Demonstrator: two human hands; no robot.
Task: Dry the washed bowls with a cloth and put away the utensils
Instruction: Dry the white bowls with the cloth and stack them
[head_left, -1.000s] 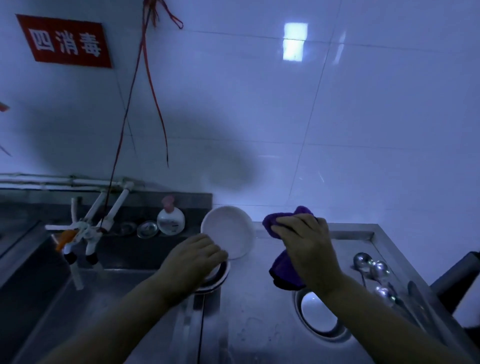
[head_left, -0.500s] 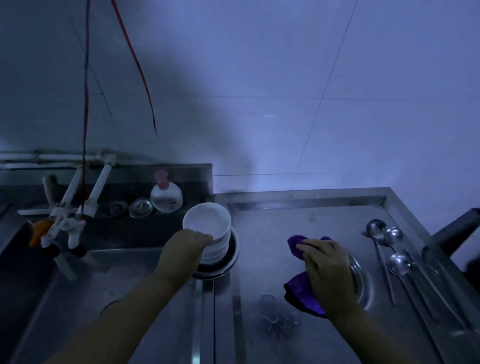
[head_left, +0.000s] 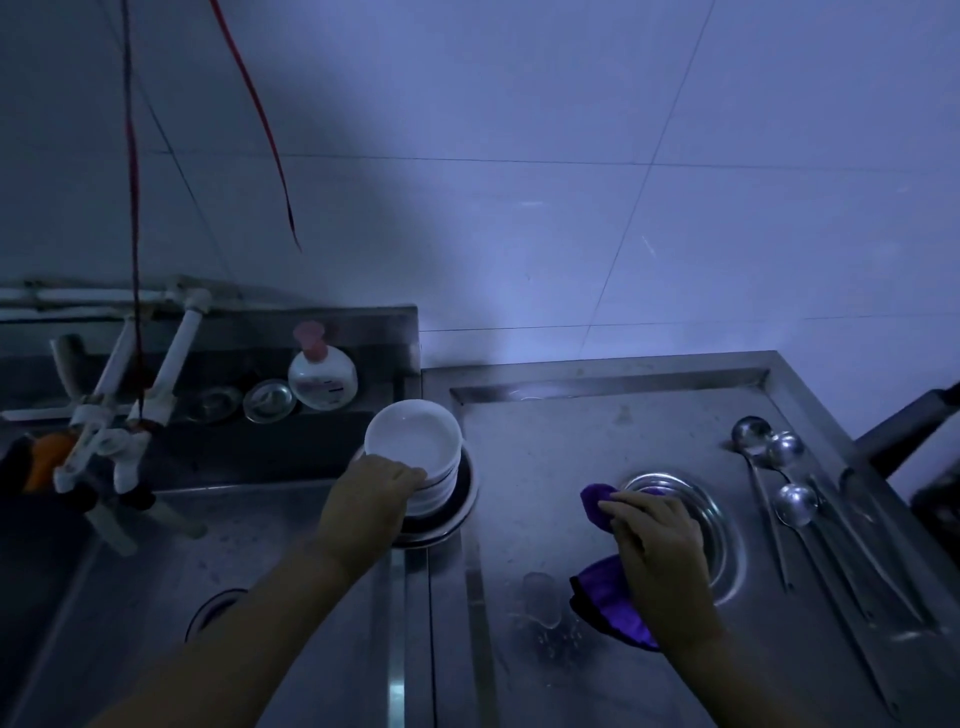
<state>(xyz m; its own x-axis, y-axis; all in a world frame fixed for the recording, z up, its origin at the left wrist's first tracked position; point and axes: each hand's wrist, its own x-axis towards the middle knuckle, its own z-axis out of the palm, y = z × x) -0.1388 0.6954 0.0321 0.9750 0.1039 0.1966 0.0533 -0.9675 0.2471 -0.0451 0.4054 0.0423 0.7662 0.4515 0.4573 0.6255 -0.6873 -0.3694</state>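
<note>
A stack of white bowls (head_left: 415, 441) stands on a metal plate on the ridge between the sink and the steel counter. My left hand (head_left: 366, 501) grips the near rim of the top bowl. My right hand (head_left: 654, 540) lies on a purple cloth (head_left: 613, 608), holding it down on the counter at the edge of a round metal dish (head_left: 711, 514). Three metal spoons (head_left: 779, 467) and other long utensils lie side by side at the counter's right.
The sink basin (head_left: 156, 571) with its drain is at the left, under white taps (head_left: 109, 441). A soap bottle (head_left: 322, 374) and glass lids stand on the ledge behind. Red cords (head_left: 260, 119) hang from above. A wet patch (head_left: 540, 608) lies beside the cloth.
My left hand set the tilted bowl down flat on the stack. My right hand brought the cloth down from the air onto the counter beside the dish.
</note>
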